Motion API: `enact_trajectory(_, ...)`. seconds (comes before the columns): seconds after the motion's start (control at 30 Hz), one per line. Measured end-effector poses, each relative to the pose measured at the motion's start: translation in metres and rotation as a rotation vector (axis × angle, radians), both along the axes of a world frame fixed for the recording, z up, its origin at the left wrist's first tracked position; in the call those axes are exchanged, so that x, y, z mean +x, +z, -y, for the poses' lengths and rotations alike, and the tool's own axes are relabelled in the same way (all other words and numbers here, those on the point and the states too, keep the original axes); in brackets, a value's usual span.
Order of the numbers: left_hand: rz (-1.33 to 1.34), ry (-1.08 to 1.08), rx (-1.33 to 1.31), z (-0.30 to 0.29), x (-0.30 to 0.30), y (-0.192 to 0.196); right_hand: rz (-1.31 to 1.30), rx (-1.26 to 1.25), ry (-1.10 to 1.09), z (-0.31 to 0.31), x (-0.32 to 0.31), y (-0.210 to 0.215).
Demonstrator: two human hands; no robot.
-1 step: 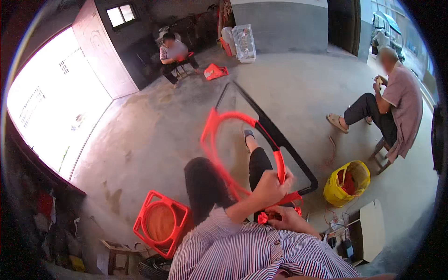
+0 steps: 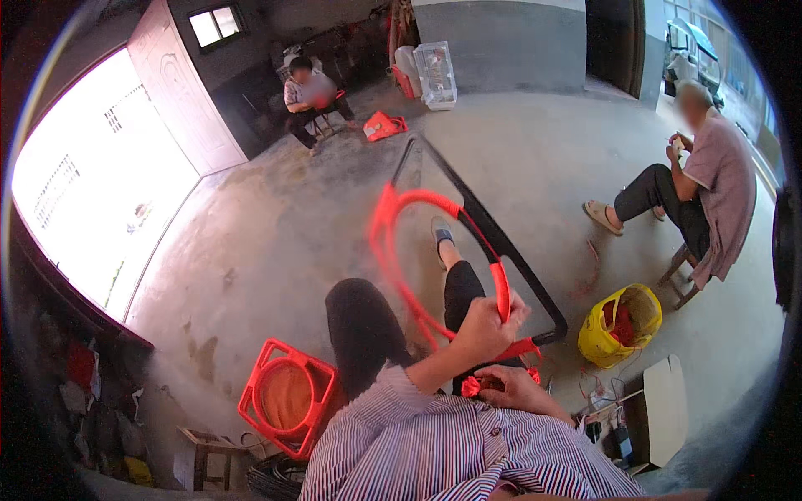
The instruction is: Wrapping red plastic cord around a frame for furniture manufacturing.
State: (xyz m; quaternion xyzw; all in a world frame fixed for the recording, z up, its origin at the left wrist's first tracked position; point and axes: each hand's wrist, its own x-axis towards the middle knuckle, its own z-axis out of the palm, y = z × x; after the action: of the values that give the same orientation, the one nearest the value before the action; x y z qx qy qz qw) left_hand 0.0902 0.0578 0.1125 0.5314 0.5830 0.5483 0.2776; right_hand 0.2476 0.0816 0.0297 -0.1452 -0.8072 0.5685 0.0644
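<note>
Looking out over a concrete floor (image 2: 251, 242) here, with a yellow bucket (image 2: 595, 346) off to the right, loaded with something red. Just below it, passing an open carton (image 2: 666, 405) beside a tangle of cables (image 2: 603, 401). Over to the left, close by the left knee (image 2: 359, 313), spotting a red square stand (image 2: 320, 409) with a round brown middle, then a small wooden stool (image 2: 209, 438) lower down. Farther out on the right, picking up a person seated sideways (image 2: 727, 175); at the back, another seated person (image 2: 296, 96), near a red heap (image 2: 384, 126) and a clear plastic box (image 2: 436, 75).

Right up close: holding a black frame (image 2: 530, 275) and, set across it, a red-wrapped hoop (image 2: 430, 197), out over the legs, blurred along the left side. Coming in from the left with the left hand (image 2: 489, 330), forearm slanting up and rightward, hiding the right knee, fingers clamped round the hoop's right-hand end. Low against the striped shirt (image 2: 418, 459) with the right hand (image 2: 514, 388), fingers bent next to a red bundle (image 2: 470, 387); cannot tell whether closed on it.
</note>
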Motion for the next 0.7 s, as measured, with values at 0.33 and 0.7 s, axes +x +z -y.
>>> enact_trajectory(0.33, -0.232, 0.326, -0.193, -0.047, -0.025, -0.127, -0.034, 0.281, 0.047, -0.005, 0.009, -0.009)
enact_trajectory(0.7, 0.223, 0.322, -0.466, -0.061, -0.054, -0.214, -0.008, 0.093, -0.057, -0.005, 0.006, -0.004)
